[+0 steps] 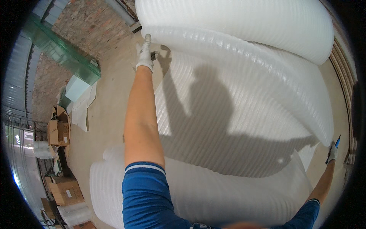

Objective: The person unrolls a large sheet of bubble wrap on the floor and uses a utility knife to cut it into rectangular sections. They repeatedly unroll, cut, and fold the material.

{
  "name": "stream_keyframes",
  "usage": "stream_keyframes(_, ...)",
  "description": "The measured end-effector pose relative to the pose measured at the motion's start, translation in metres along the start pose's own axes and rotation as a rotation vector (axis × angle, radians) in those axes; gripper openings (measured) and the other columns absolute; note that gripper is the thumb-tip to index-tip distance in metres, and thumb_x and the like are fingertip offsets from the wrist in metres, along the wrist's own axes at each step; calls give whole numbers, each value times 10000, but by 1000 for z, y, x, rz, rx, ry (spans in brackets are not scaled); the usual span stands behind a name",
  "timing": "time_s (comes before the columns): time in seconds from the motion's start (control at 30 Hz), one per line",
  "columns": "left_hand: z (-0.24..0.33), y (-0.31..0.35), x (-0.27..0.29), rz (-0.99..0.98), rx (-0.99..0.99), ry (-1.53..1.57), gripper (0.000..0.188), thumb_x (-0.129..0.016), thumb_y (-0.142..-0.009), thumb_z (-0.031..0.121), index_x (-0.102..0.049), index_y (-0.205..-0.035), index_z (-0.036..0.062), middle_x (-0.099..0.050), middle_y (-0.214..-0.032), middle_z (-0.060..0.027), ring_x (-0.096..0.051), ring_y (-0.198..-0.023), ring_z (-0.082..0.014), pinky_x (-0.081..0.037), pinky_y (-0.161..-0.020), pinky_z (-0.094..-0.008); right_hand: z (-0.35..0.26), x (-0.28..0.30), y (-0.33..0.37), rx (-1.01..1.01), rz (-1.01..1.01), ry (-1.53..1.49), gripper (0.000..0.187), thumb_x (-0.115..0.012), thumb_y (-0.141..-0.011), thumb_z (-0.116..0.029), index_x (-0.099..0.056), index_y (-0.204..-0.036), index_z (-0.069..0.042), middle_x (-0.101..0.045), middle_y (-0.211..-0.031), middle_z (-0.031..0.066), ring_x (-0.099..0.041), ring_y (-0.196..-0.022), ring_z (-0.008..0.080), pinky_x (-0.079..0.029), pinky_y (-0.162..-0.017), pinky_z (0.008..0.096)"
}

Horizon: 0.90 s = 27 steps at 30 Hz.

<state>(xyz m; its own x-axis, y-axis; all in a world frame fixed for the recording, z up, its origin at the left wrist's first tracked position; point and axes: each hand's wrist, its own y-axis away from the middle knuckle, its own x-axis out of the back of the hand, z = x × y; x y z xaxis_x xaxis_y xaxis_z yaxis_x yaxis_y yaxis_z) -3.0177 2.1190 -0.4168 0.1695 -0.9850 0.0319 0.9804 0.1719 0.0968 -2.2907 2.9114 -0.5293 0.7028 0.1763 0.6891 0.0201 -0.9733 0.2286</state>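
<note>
Nearest, a blue sleeve [146,191] with a white-striped cuff leads up the outstretched left arm. Just beyond the body, the near end of a white ribbed sheet [267,99] curls up in a broad, soft roll [236,194]. From there the sheet lies across the pale floor [103,118], the wearer's shadow falling on it, up to a long raised fold whose ends lie close to the two hands.

The right hand [332,152], far out to the side, is closed around a slim blue tool [337,141] beside the fold's right end; I cannot tell whether it also grips the sheet. The left hand [145,57], in a pale glove, reaches to the fold's left end with one finger extended along the edge; whether it pinches the material cannot be told.

The step in hand looks like managing the fold from both ends at once. The next move seems to call for an even hold on both sides, with the tool's tip kept off the sheet.

The material looks light, springy and slightly translucent, closely ribbed, glossy along the fold and smooth where it curls. Past the fold sits a large white roll [236,17]. Off to the left are cardboard boxes [59,133], and farther up, translucent green sheeting [61,49] near a rough brick wall [84,23].
</note>
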Motion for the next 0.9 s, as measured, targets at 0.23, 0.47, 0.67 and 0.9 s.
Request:
stream_keyframes(0.23,8,-50,4,-156,28,155,867,-688,-786,679,-381,-1391,140,-564,-1129,-137,-580,-614,-209,-444,-454,-263,-4,18,-4,164,191,309,349,-651,-921,-419,-578,-700,-159,-440,-541,-61,-384,-438,86,-277,-417,283)
stream_keyframes(0.47,-32,-31,66,-319,246,-503,441,-732,-822,561,-711,-906,127,-492,-577,47,-392,-430,-84,-301,-400,-267,-30,-9,72,137,73,131,413,-699,-874,-506,-561,-694,-161,-464,-552,-48,-420,-443,93,-316,-417,270)
stream_keyframes(0.67,-57,79,143,-429,327,-532,578,-733,-845,465,-679,-1166,-12,-550,-680,24,-422,-471,-92,-294,-412,-275,-75,13,213,-145,-18,294,452,-670,-880,-536,-470,-688,-180,-400,-503,-25,-370,-380,111,-294,-359,296)
stream_keyframes(0.9,118,146,212,-194,505,-332,422,-776,-827,353,-691,-1079,25,-659,-738,-14,-588,-575,-91,-446,-482,-250,-153,170,310,-192,-17,195,466,-699,-868,-490,-435,-646,-176,-407,-469,-23,-381,-328,122,-301,-325,290)
